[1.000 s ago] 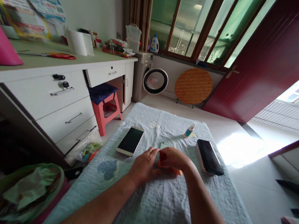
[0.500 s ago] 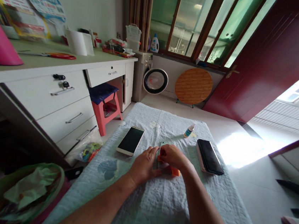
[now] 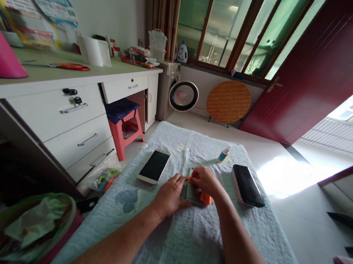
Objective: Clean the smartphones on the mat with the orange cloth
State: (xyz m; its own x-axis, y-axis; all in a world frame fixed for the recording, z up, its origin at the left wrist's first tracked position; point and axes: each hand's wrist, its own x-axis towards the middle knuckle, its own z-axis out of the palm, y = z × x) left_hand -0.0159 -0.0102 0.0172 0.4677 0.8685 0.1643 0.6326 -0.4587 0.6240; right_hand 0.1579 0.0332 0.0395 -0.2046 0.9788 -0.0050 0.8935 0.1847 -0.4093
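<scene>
A phone [image 3: 193, 192] lies face up on the pale blue cloth [image 3: 184, 242], in the middle. My left hand [image 3: 169, 196] presses on its left edge, fingers bent against it. My right hand [image 3: 204, 180] is closed on an orange cloth [image 3: 206, 198] and rests on the upper part of the phone. A white phone with a dark screen [image 3: 154, 166] lies to the left. A black phone [image 3: 247, 184] lies to the right. A small dropper bottle [image 3: 223, 154] stands beyond the hands.
A white desk with drawers [image 3: 71, 112] runs along the left, a red stool [image 3: 123, 122] beneath it. A green-lined bin [image 3: 24, 229] sits at the lower left. A washing machine [image 3: 180, 92] and a round wooden tabletop [image 3: 228, 100] stand at the far wall.
My right hand has slid the orange cloth away from me along the phone, uncovering its lower half. My left hand has stayed on the phone's left edge.
</scene>
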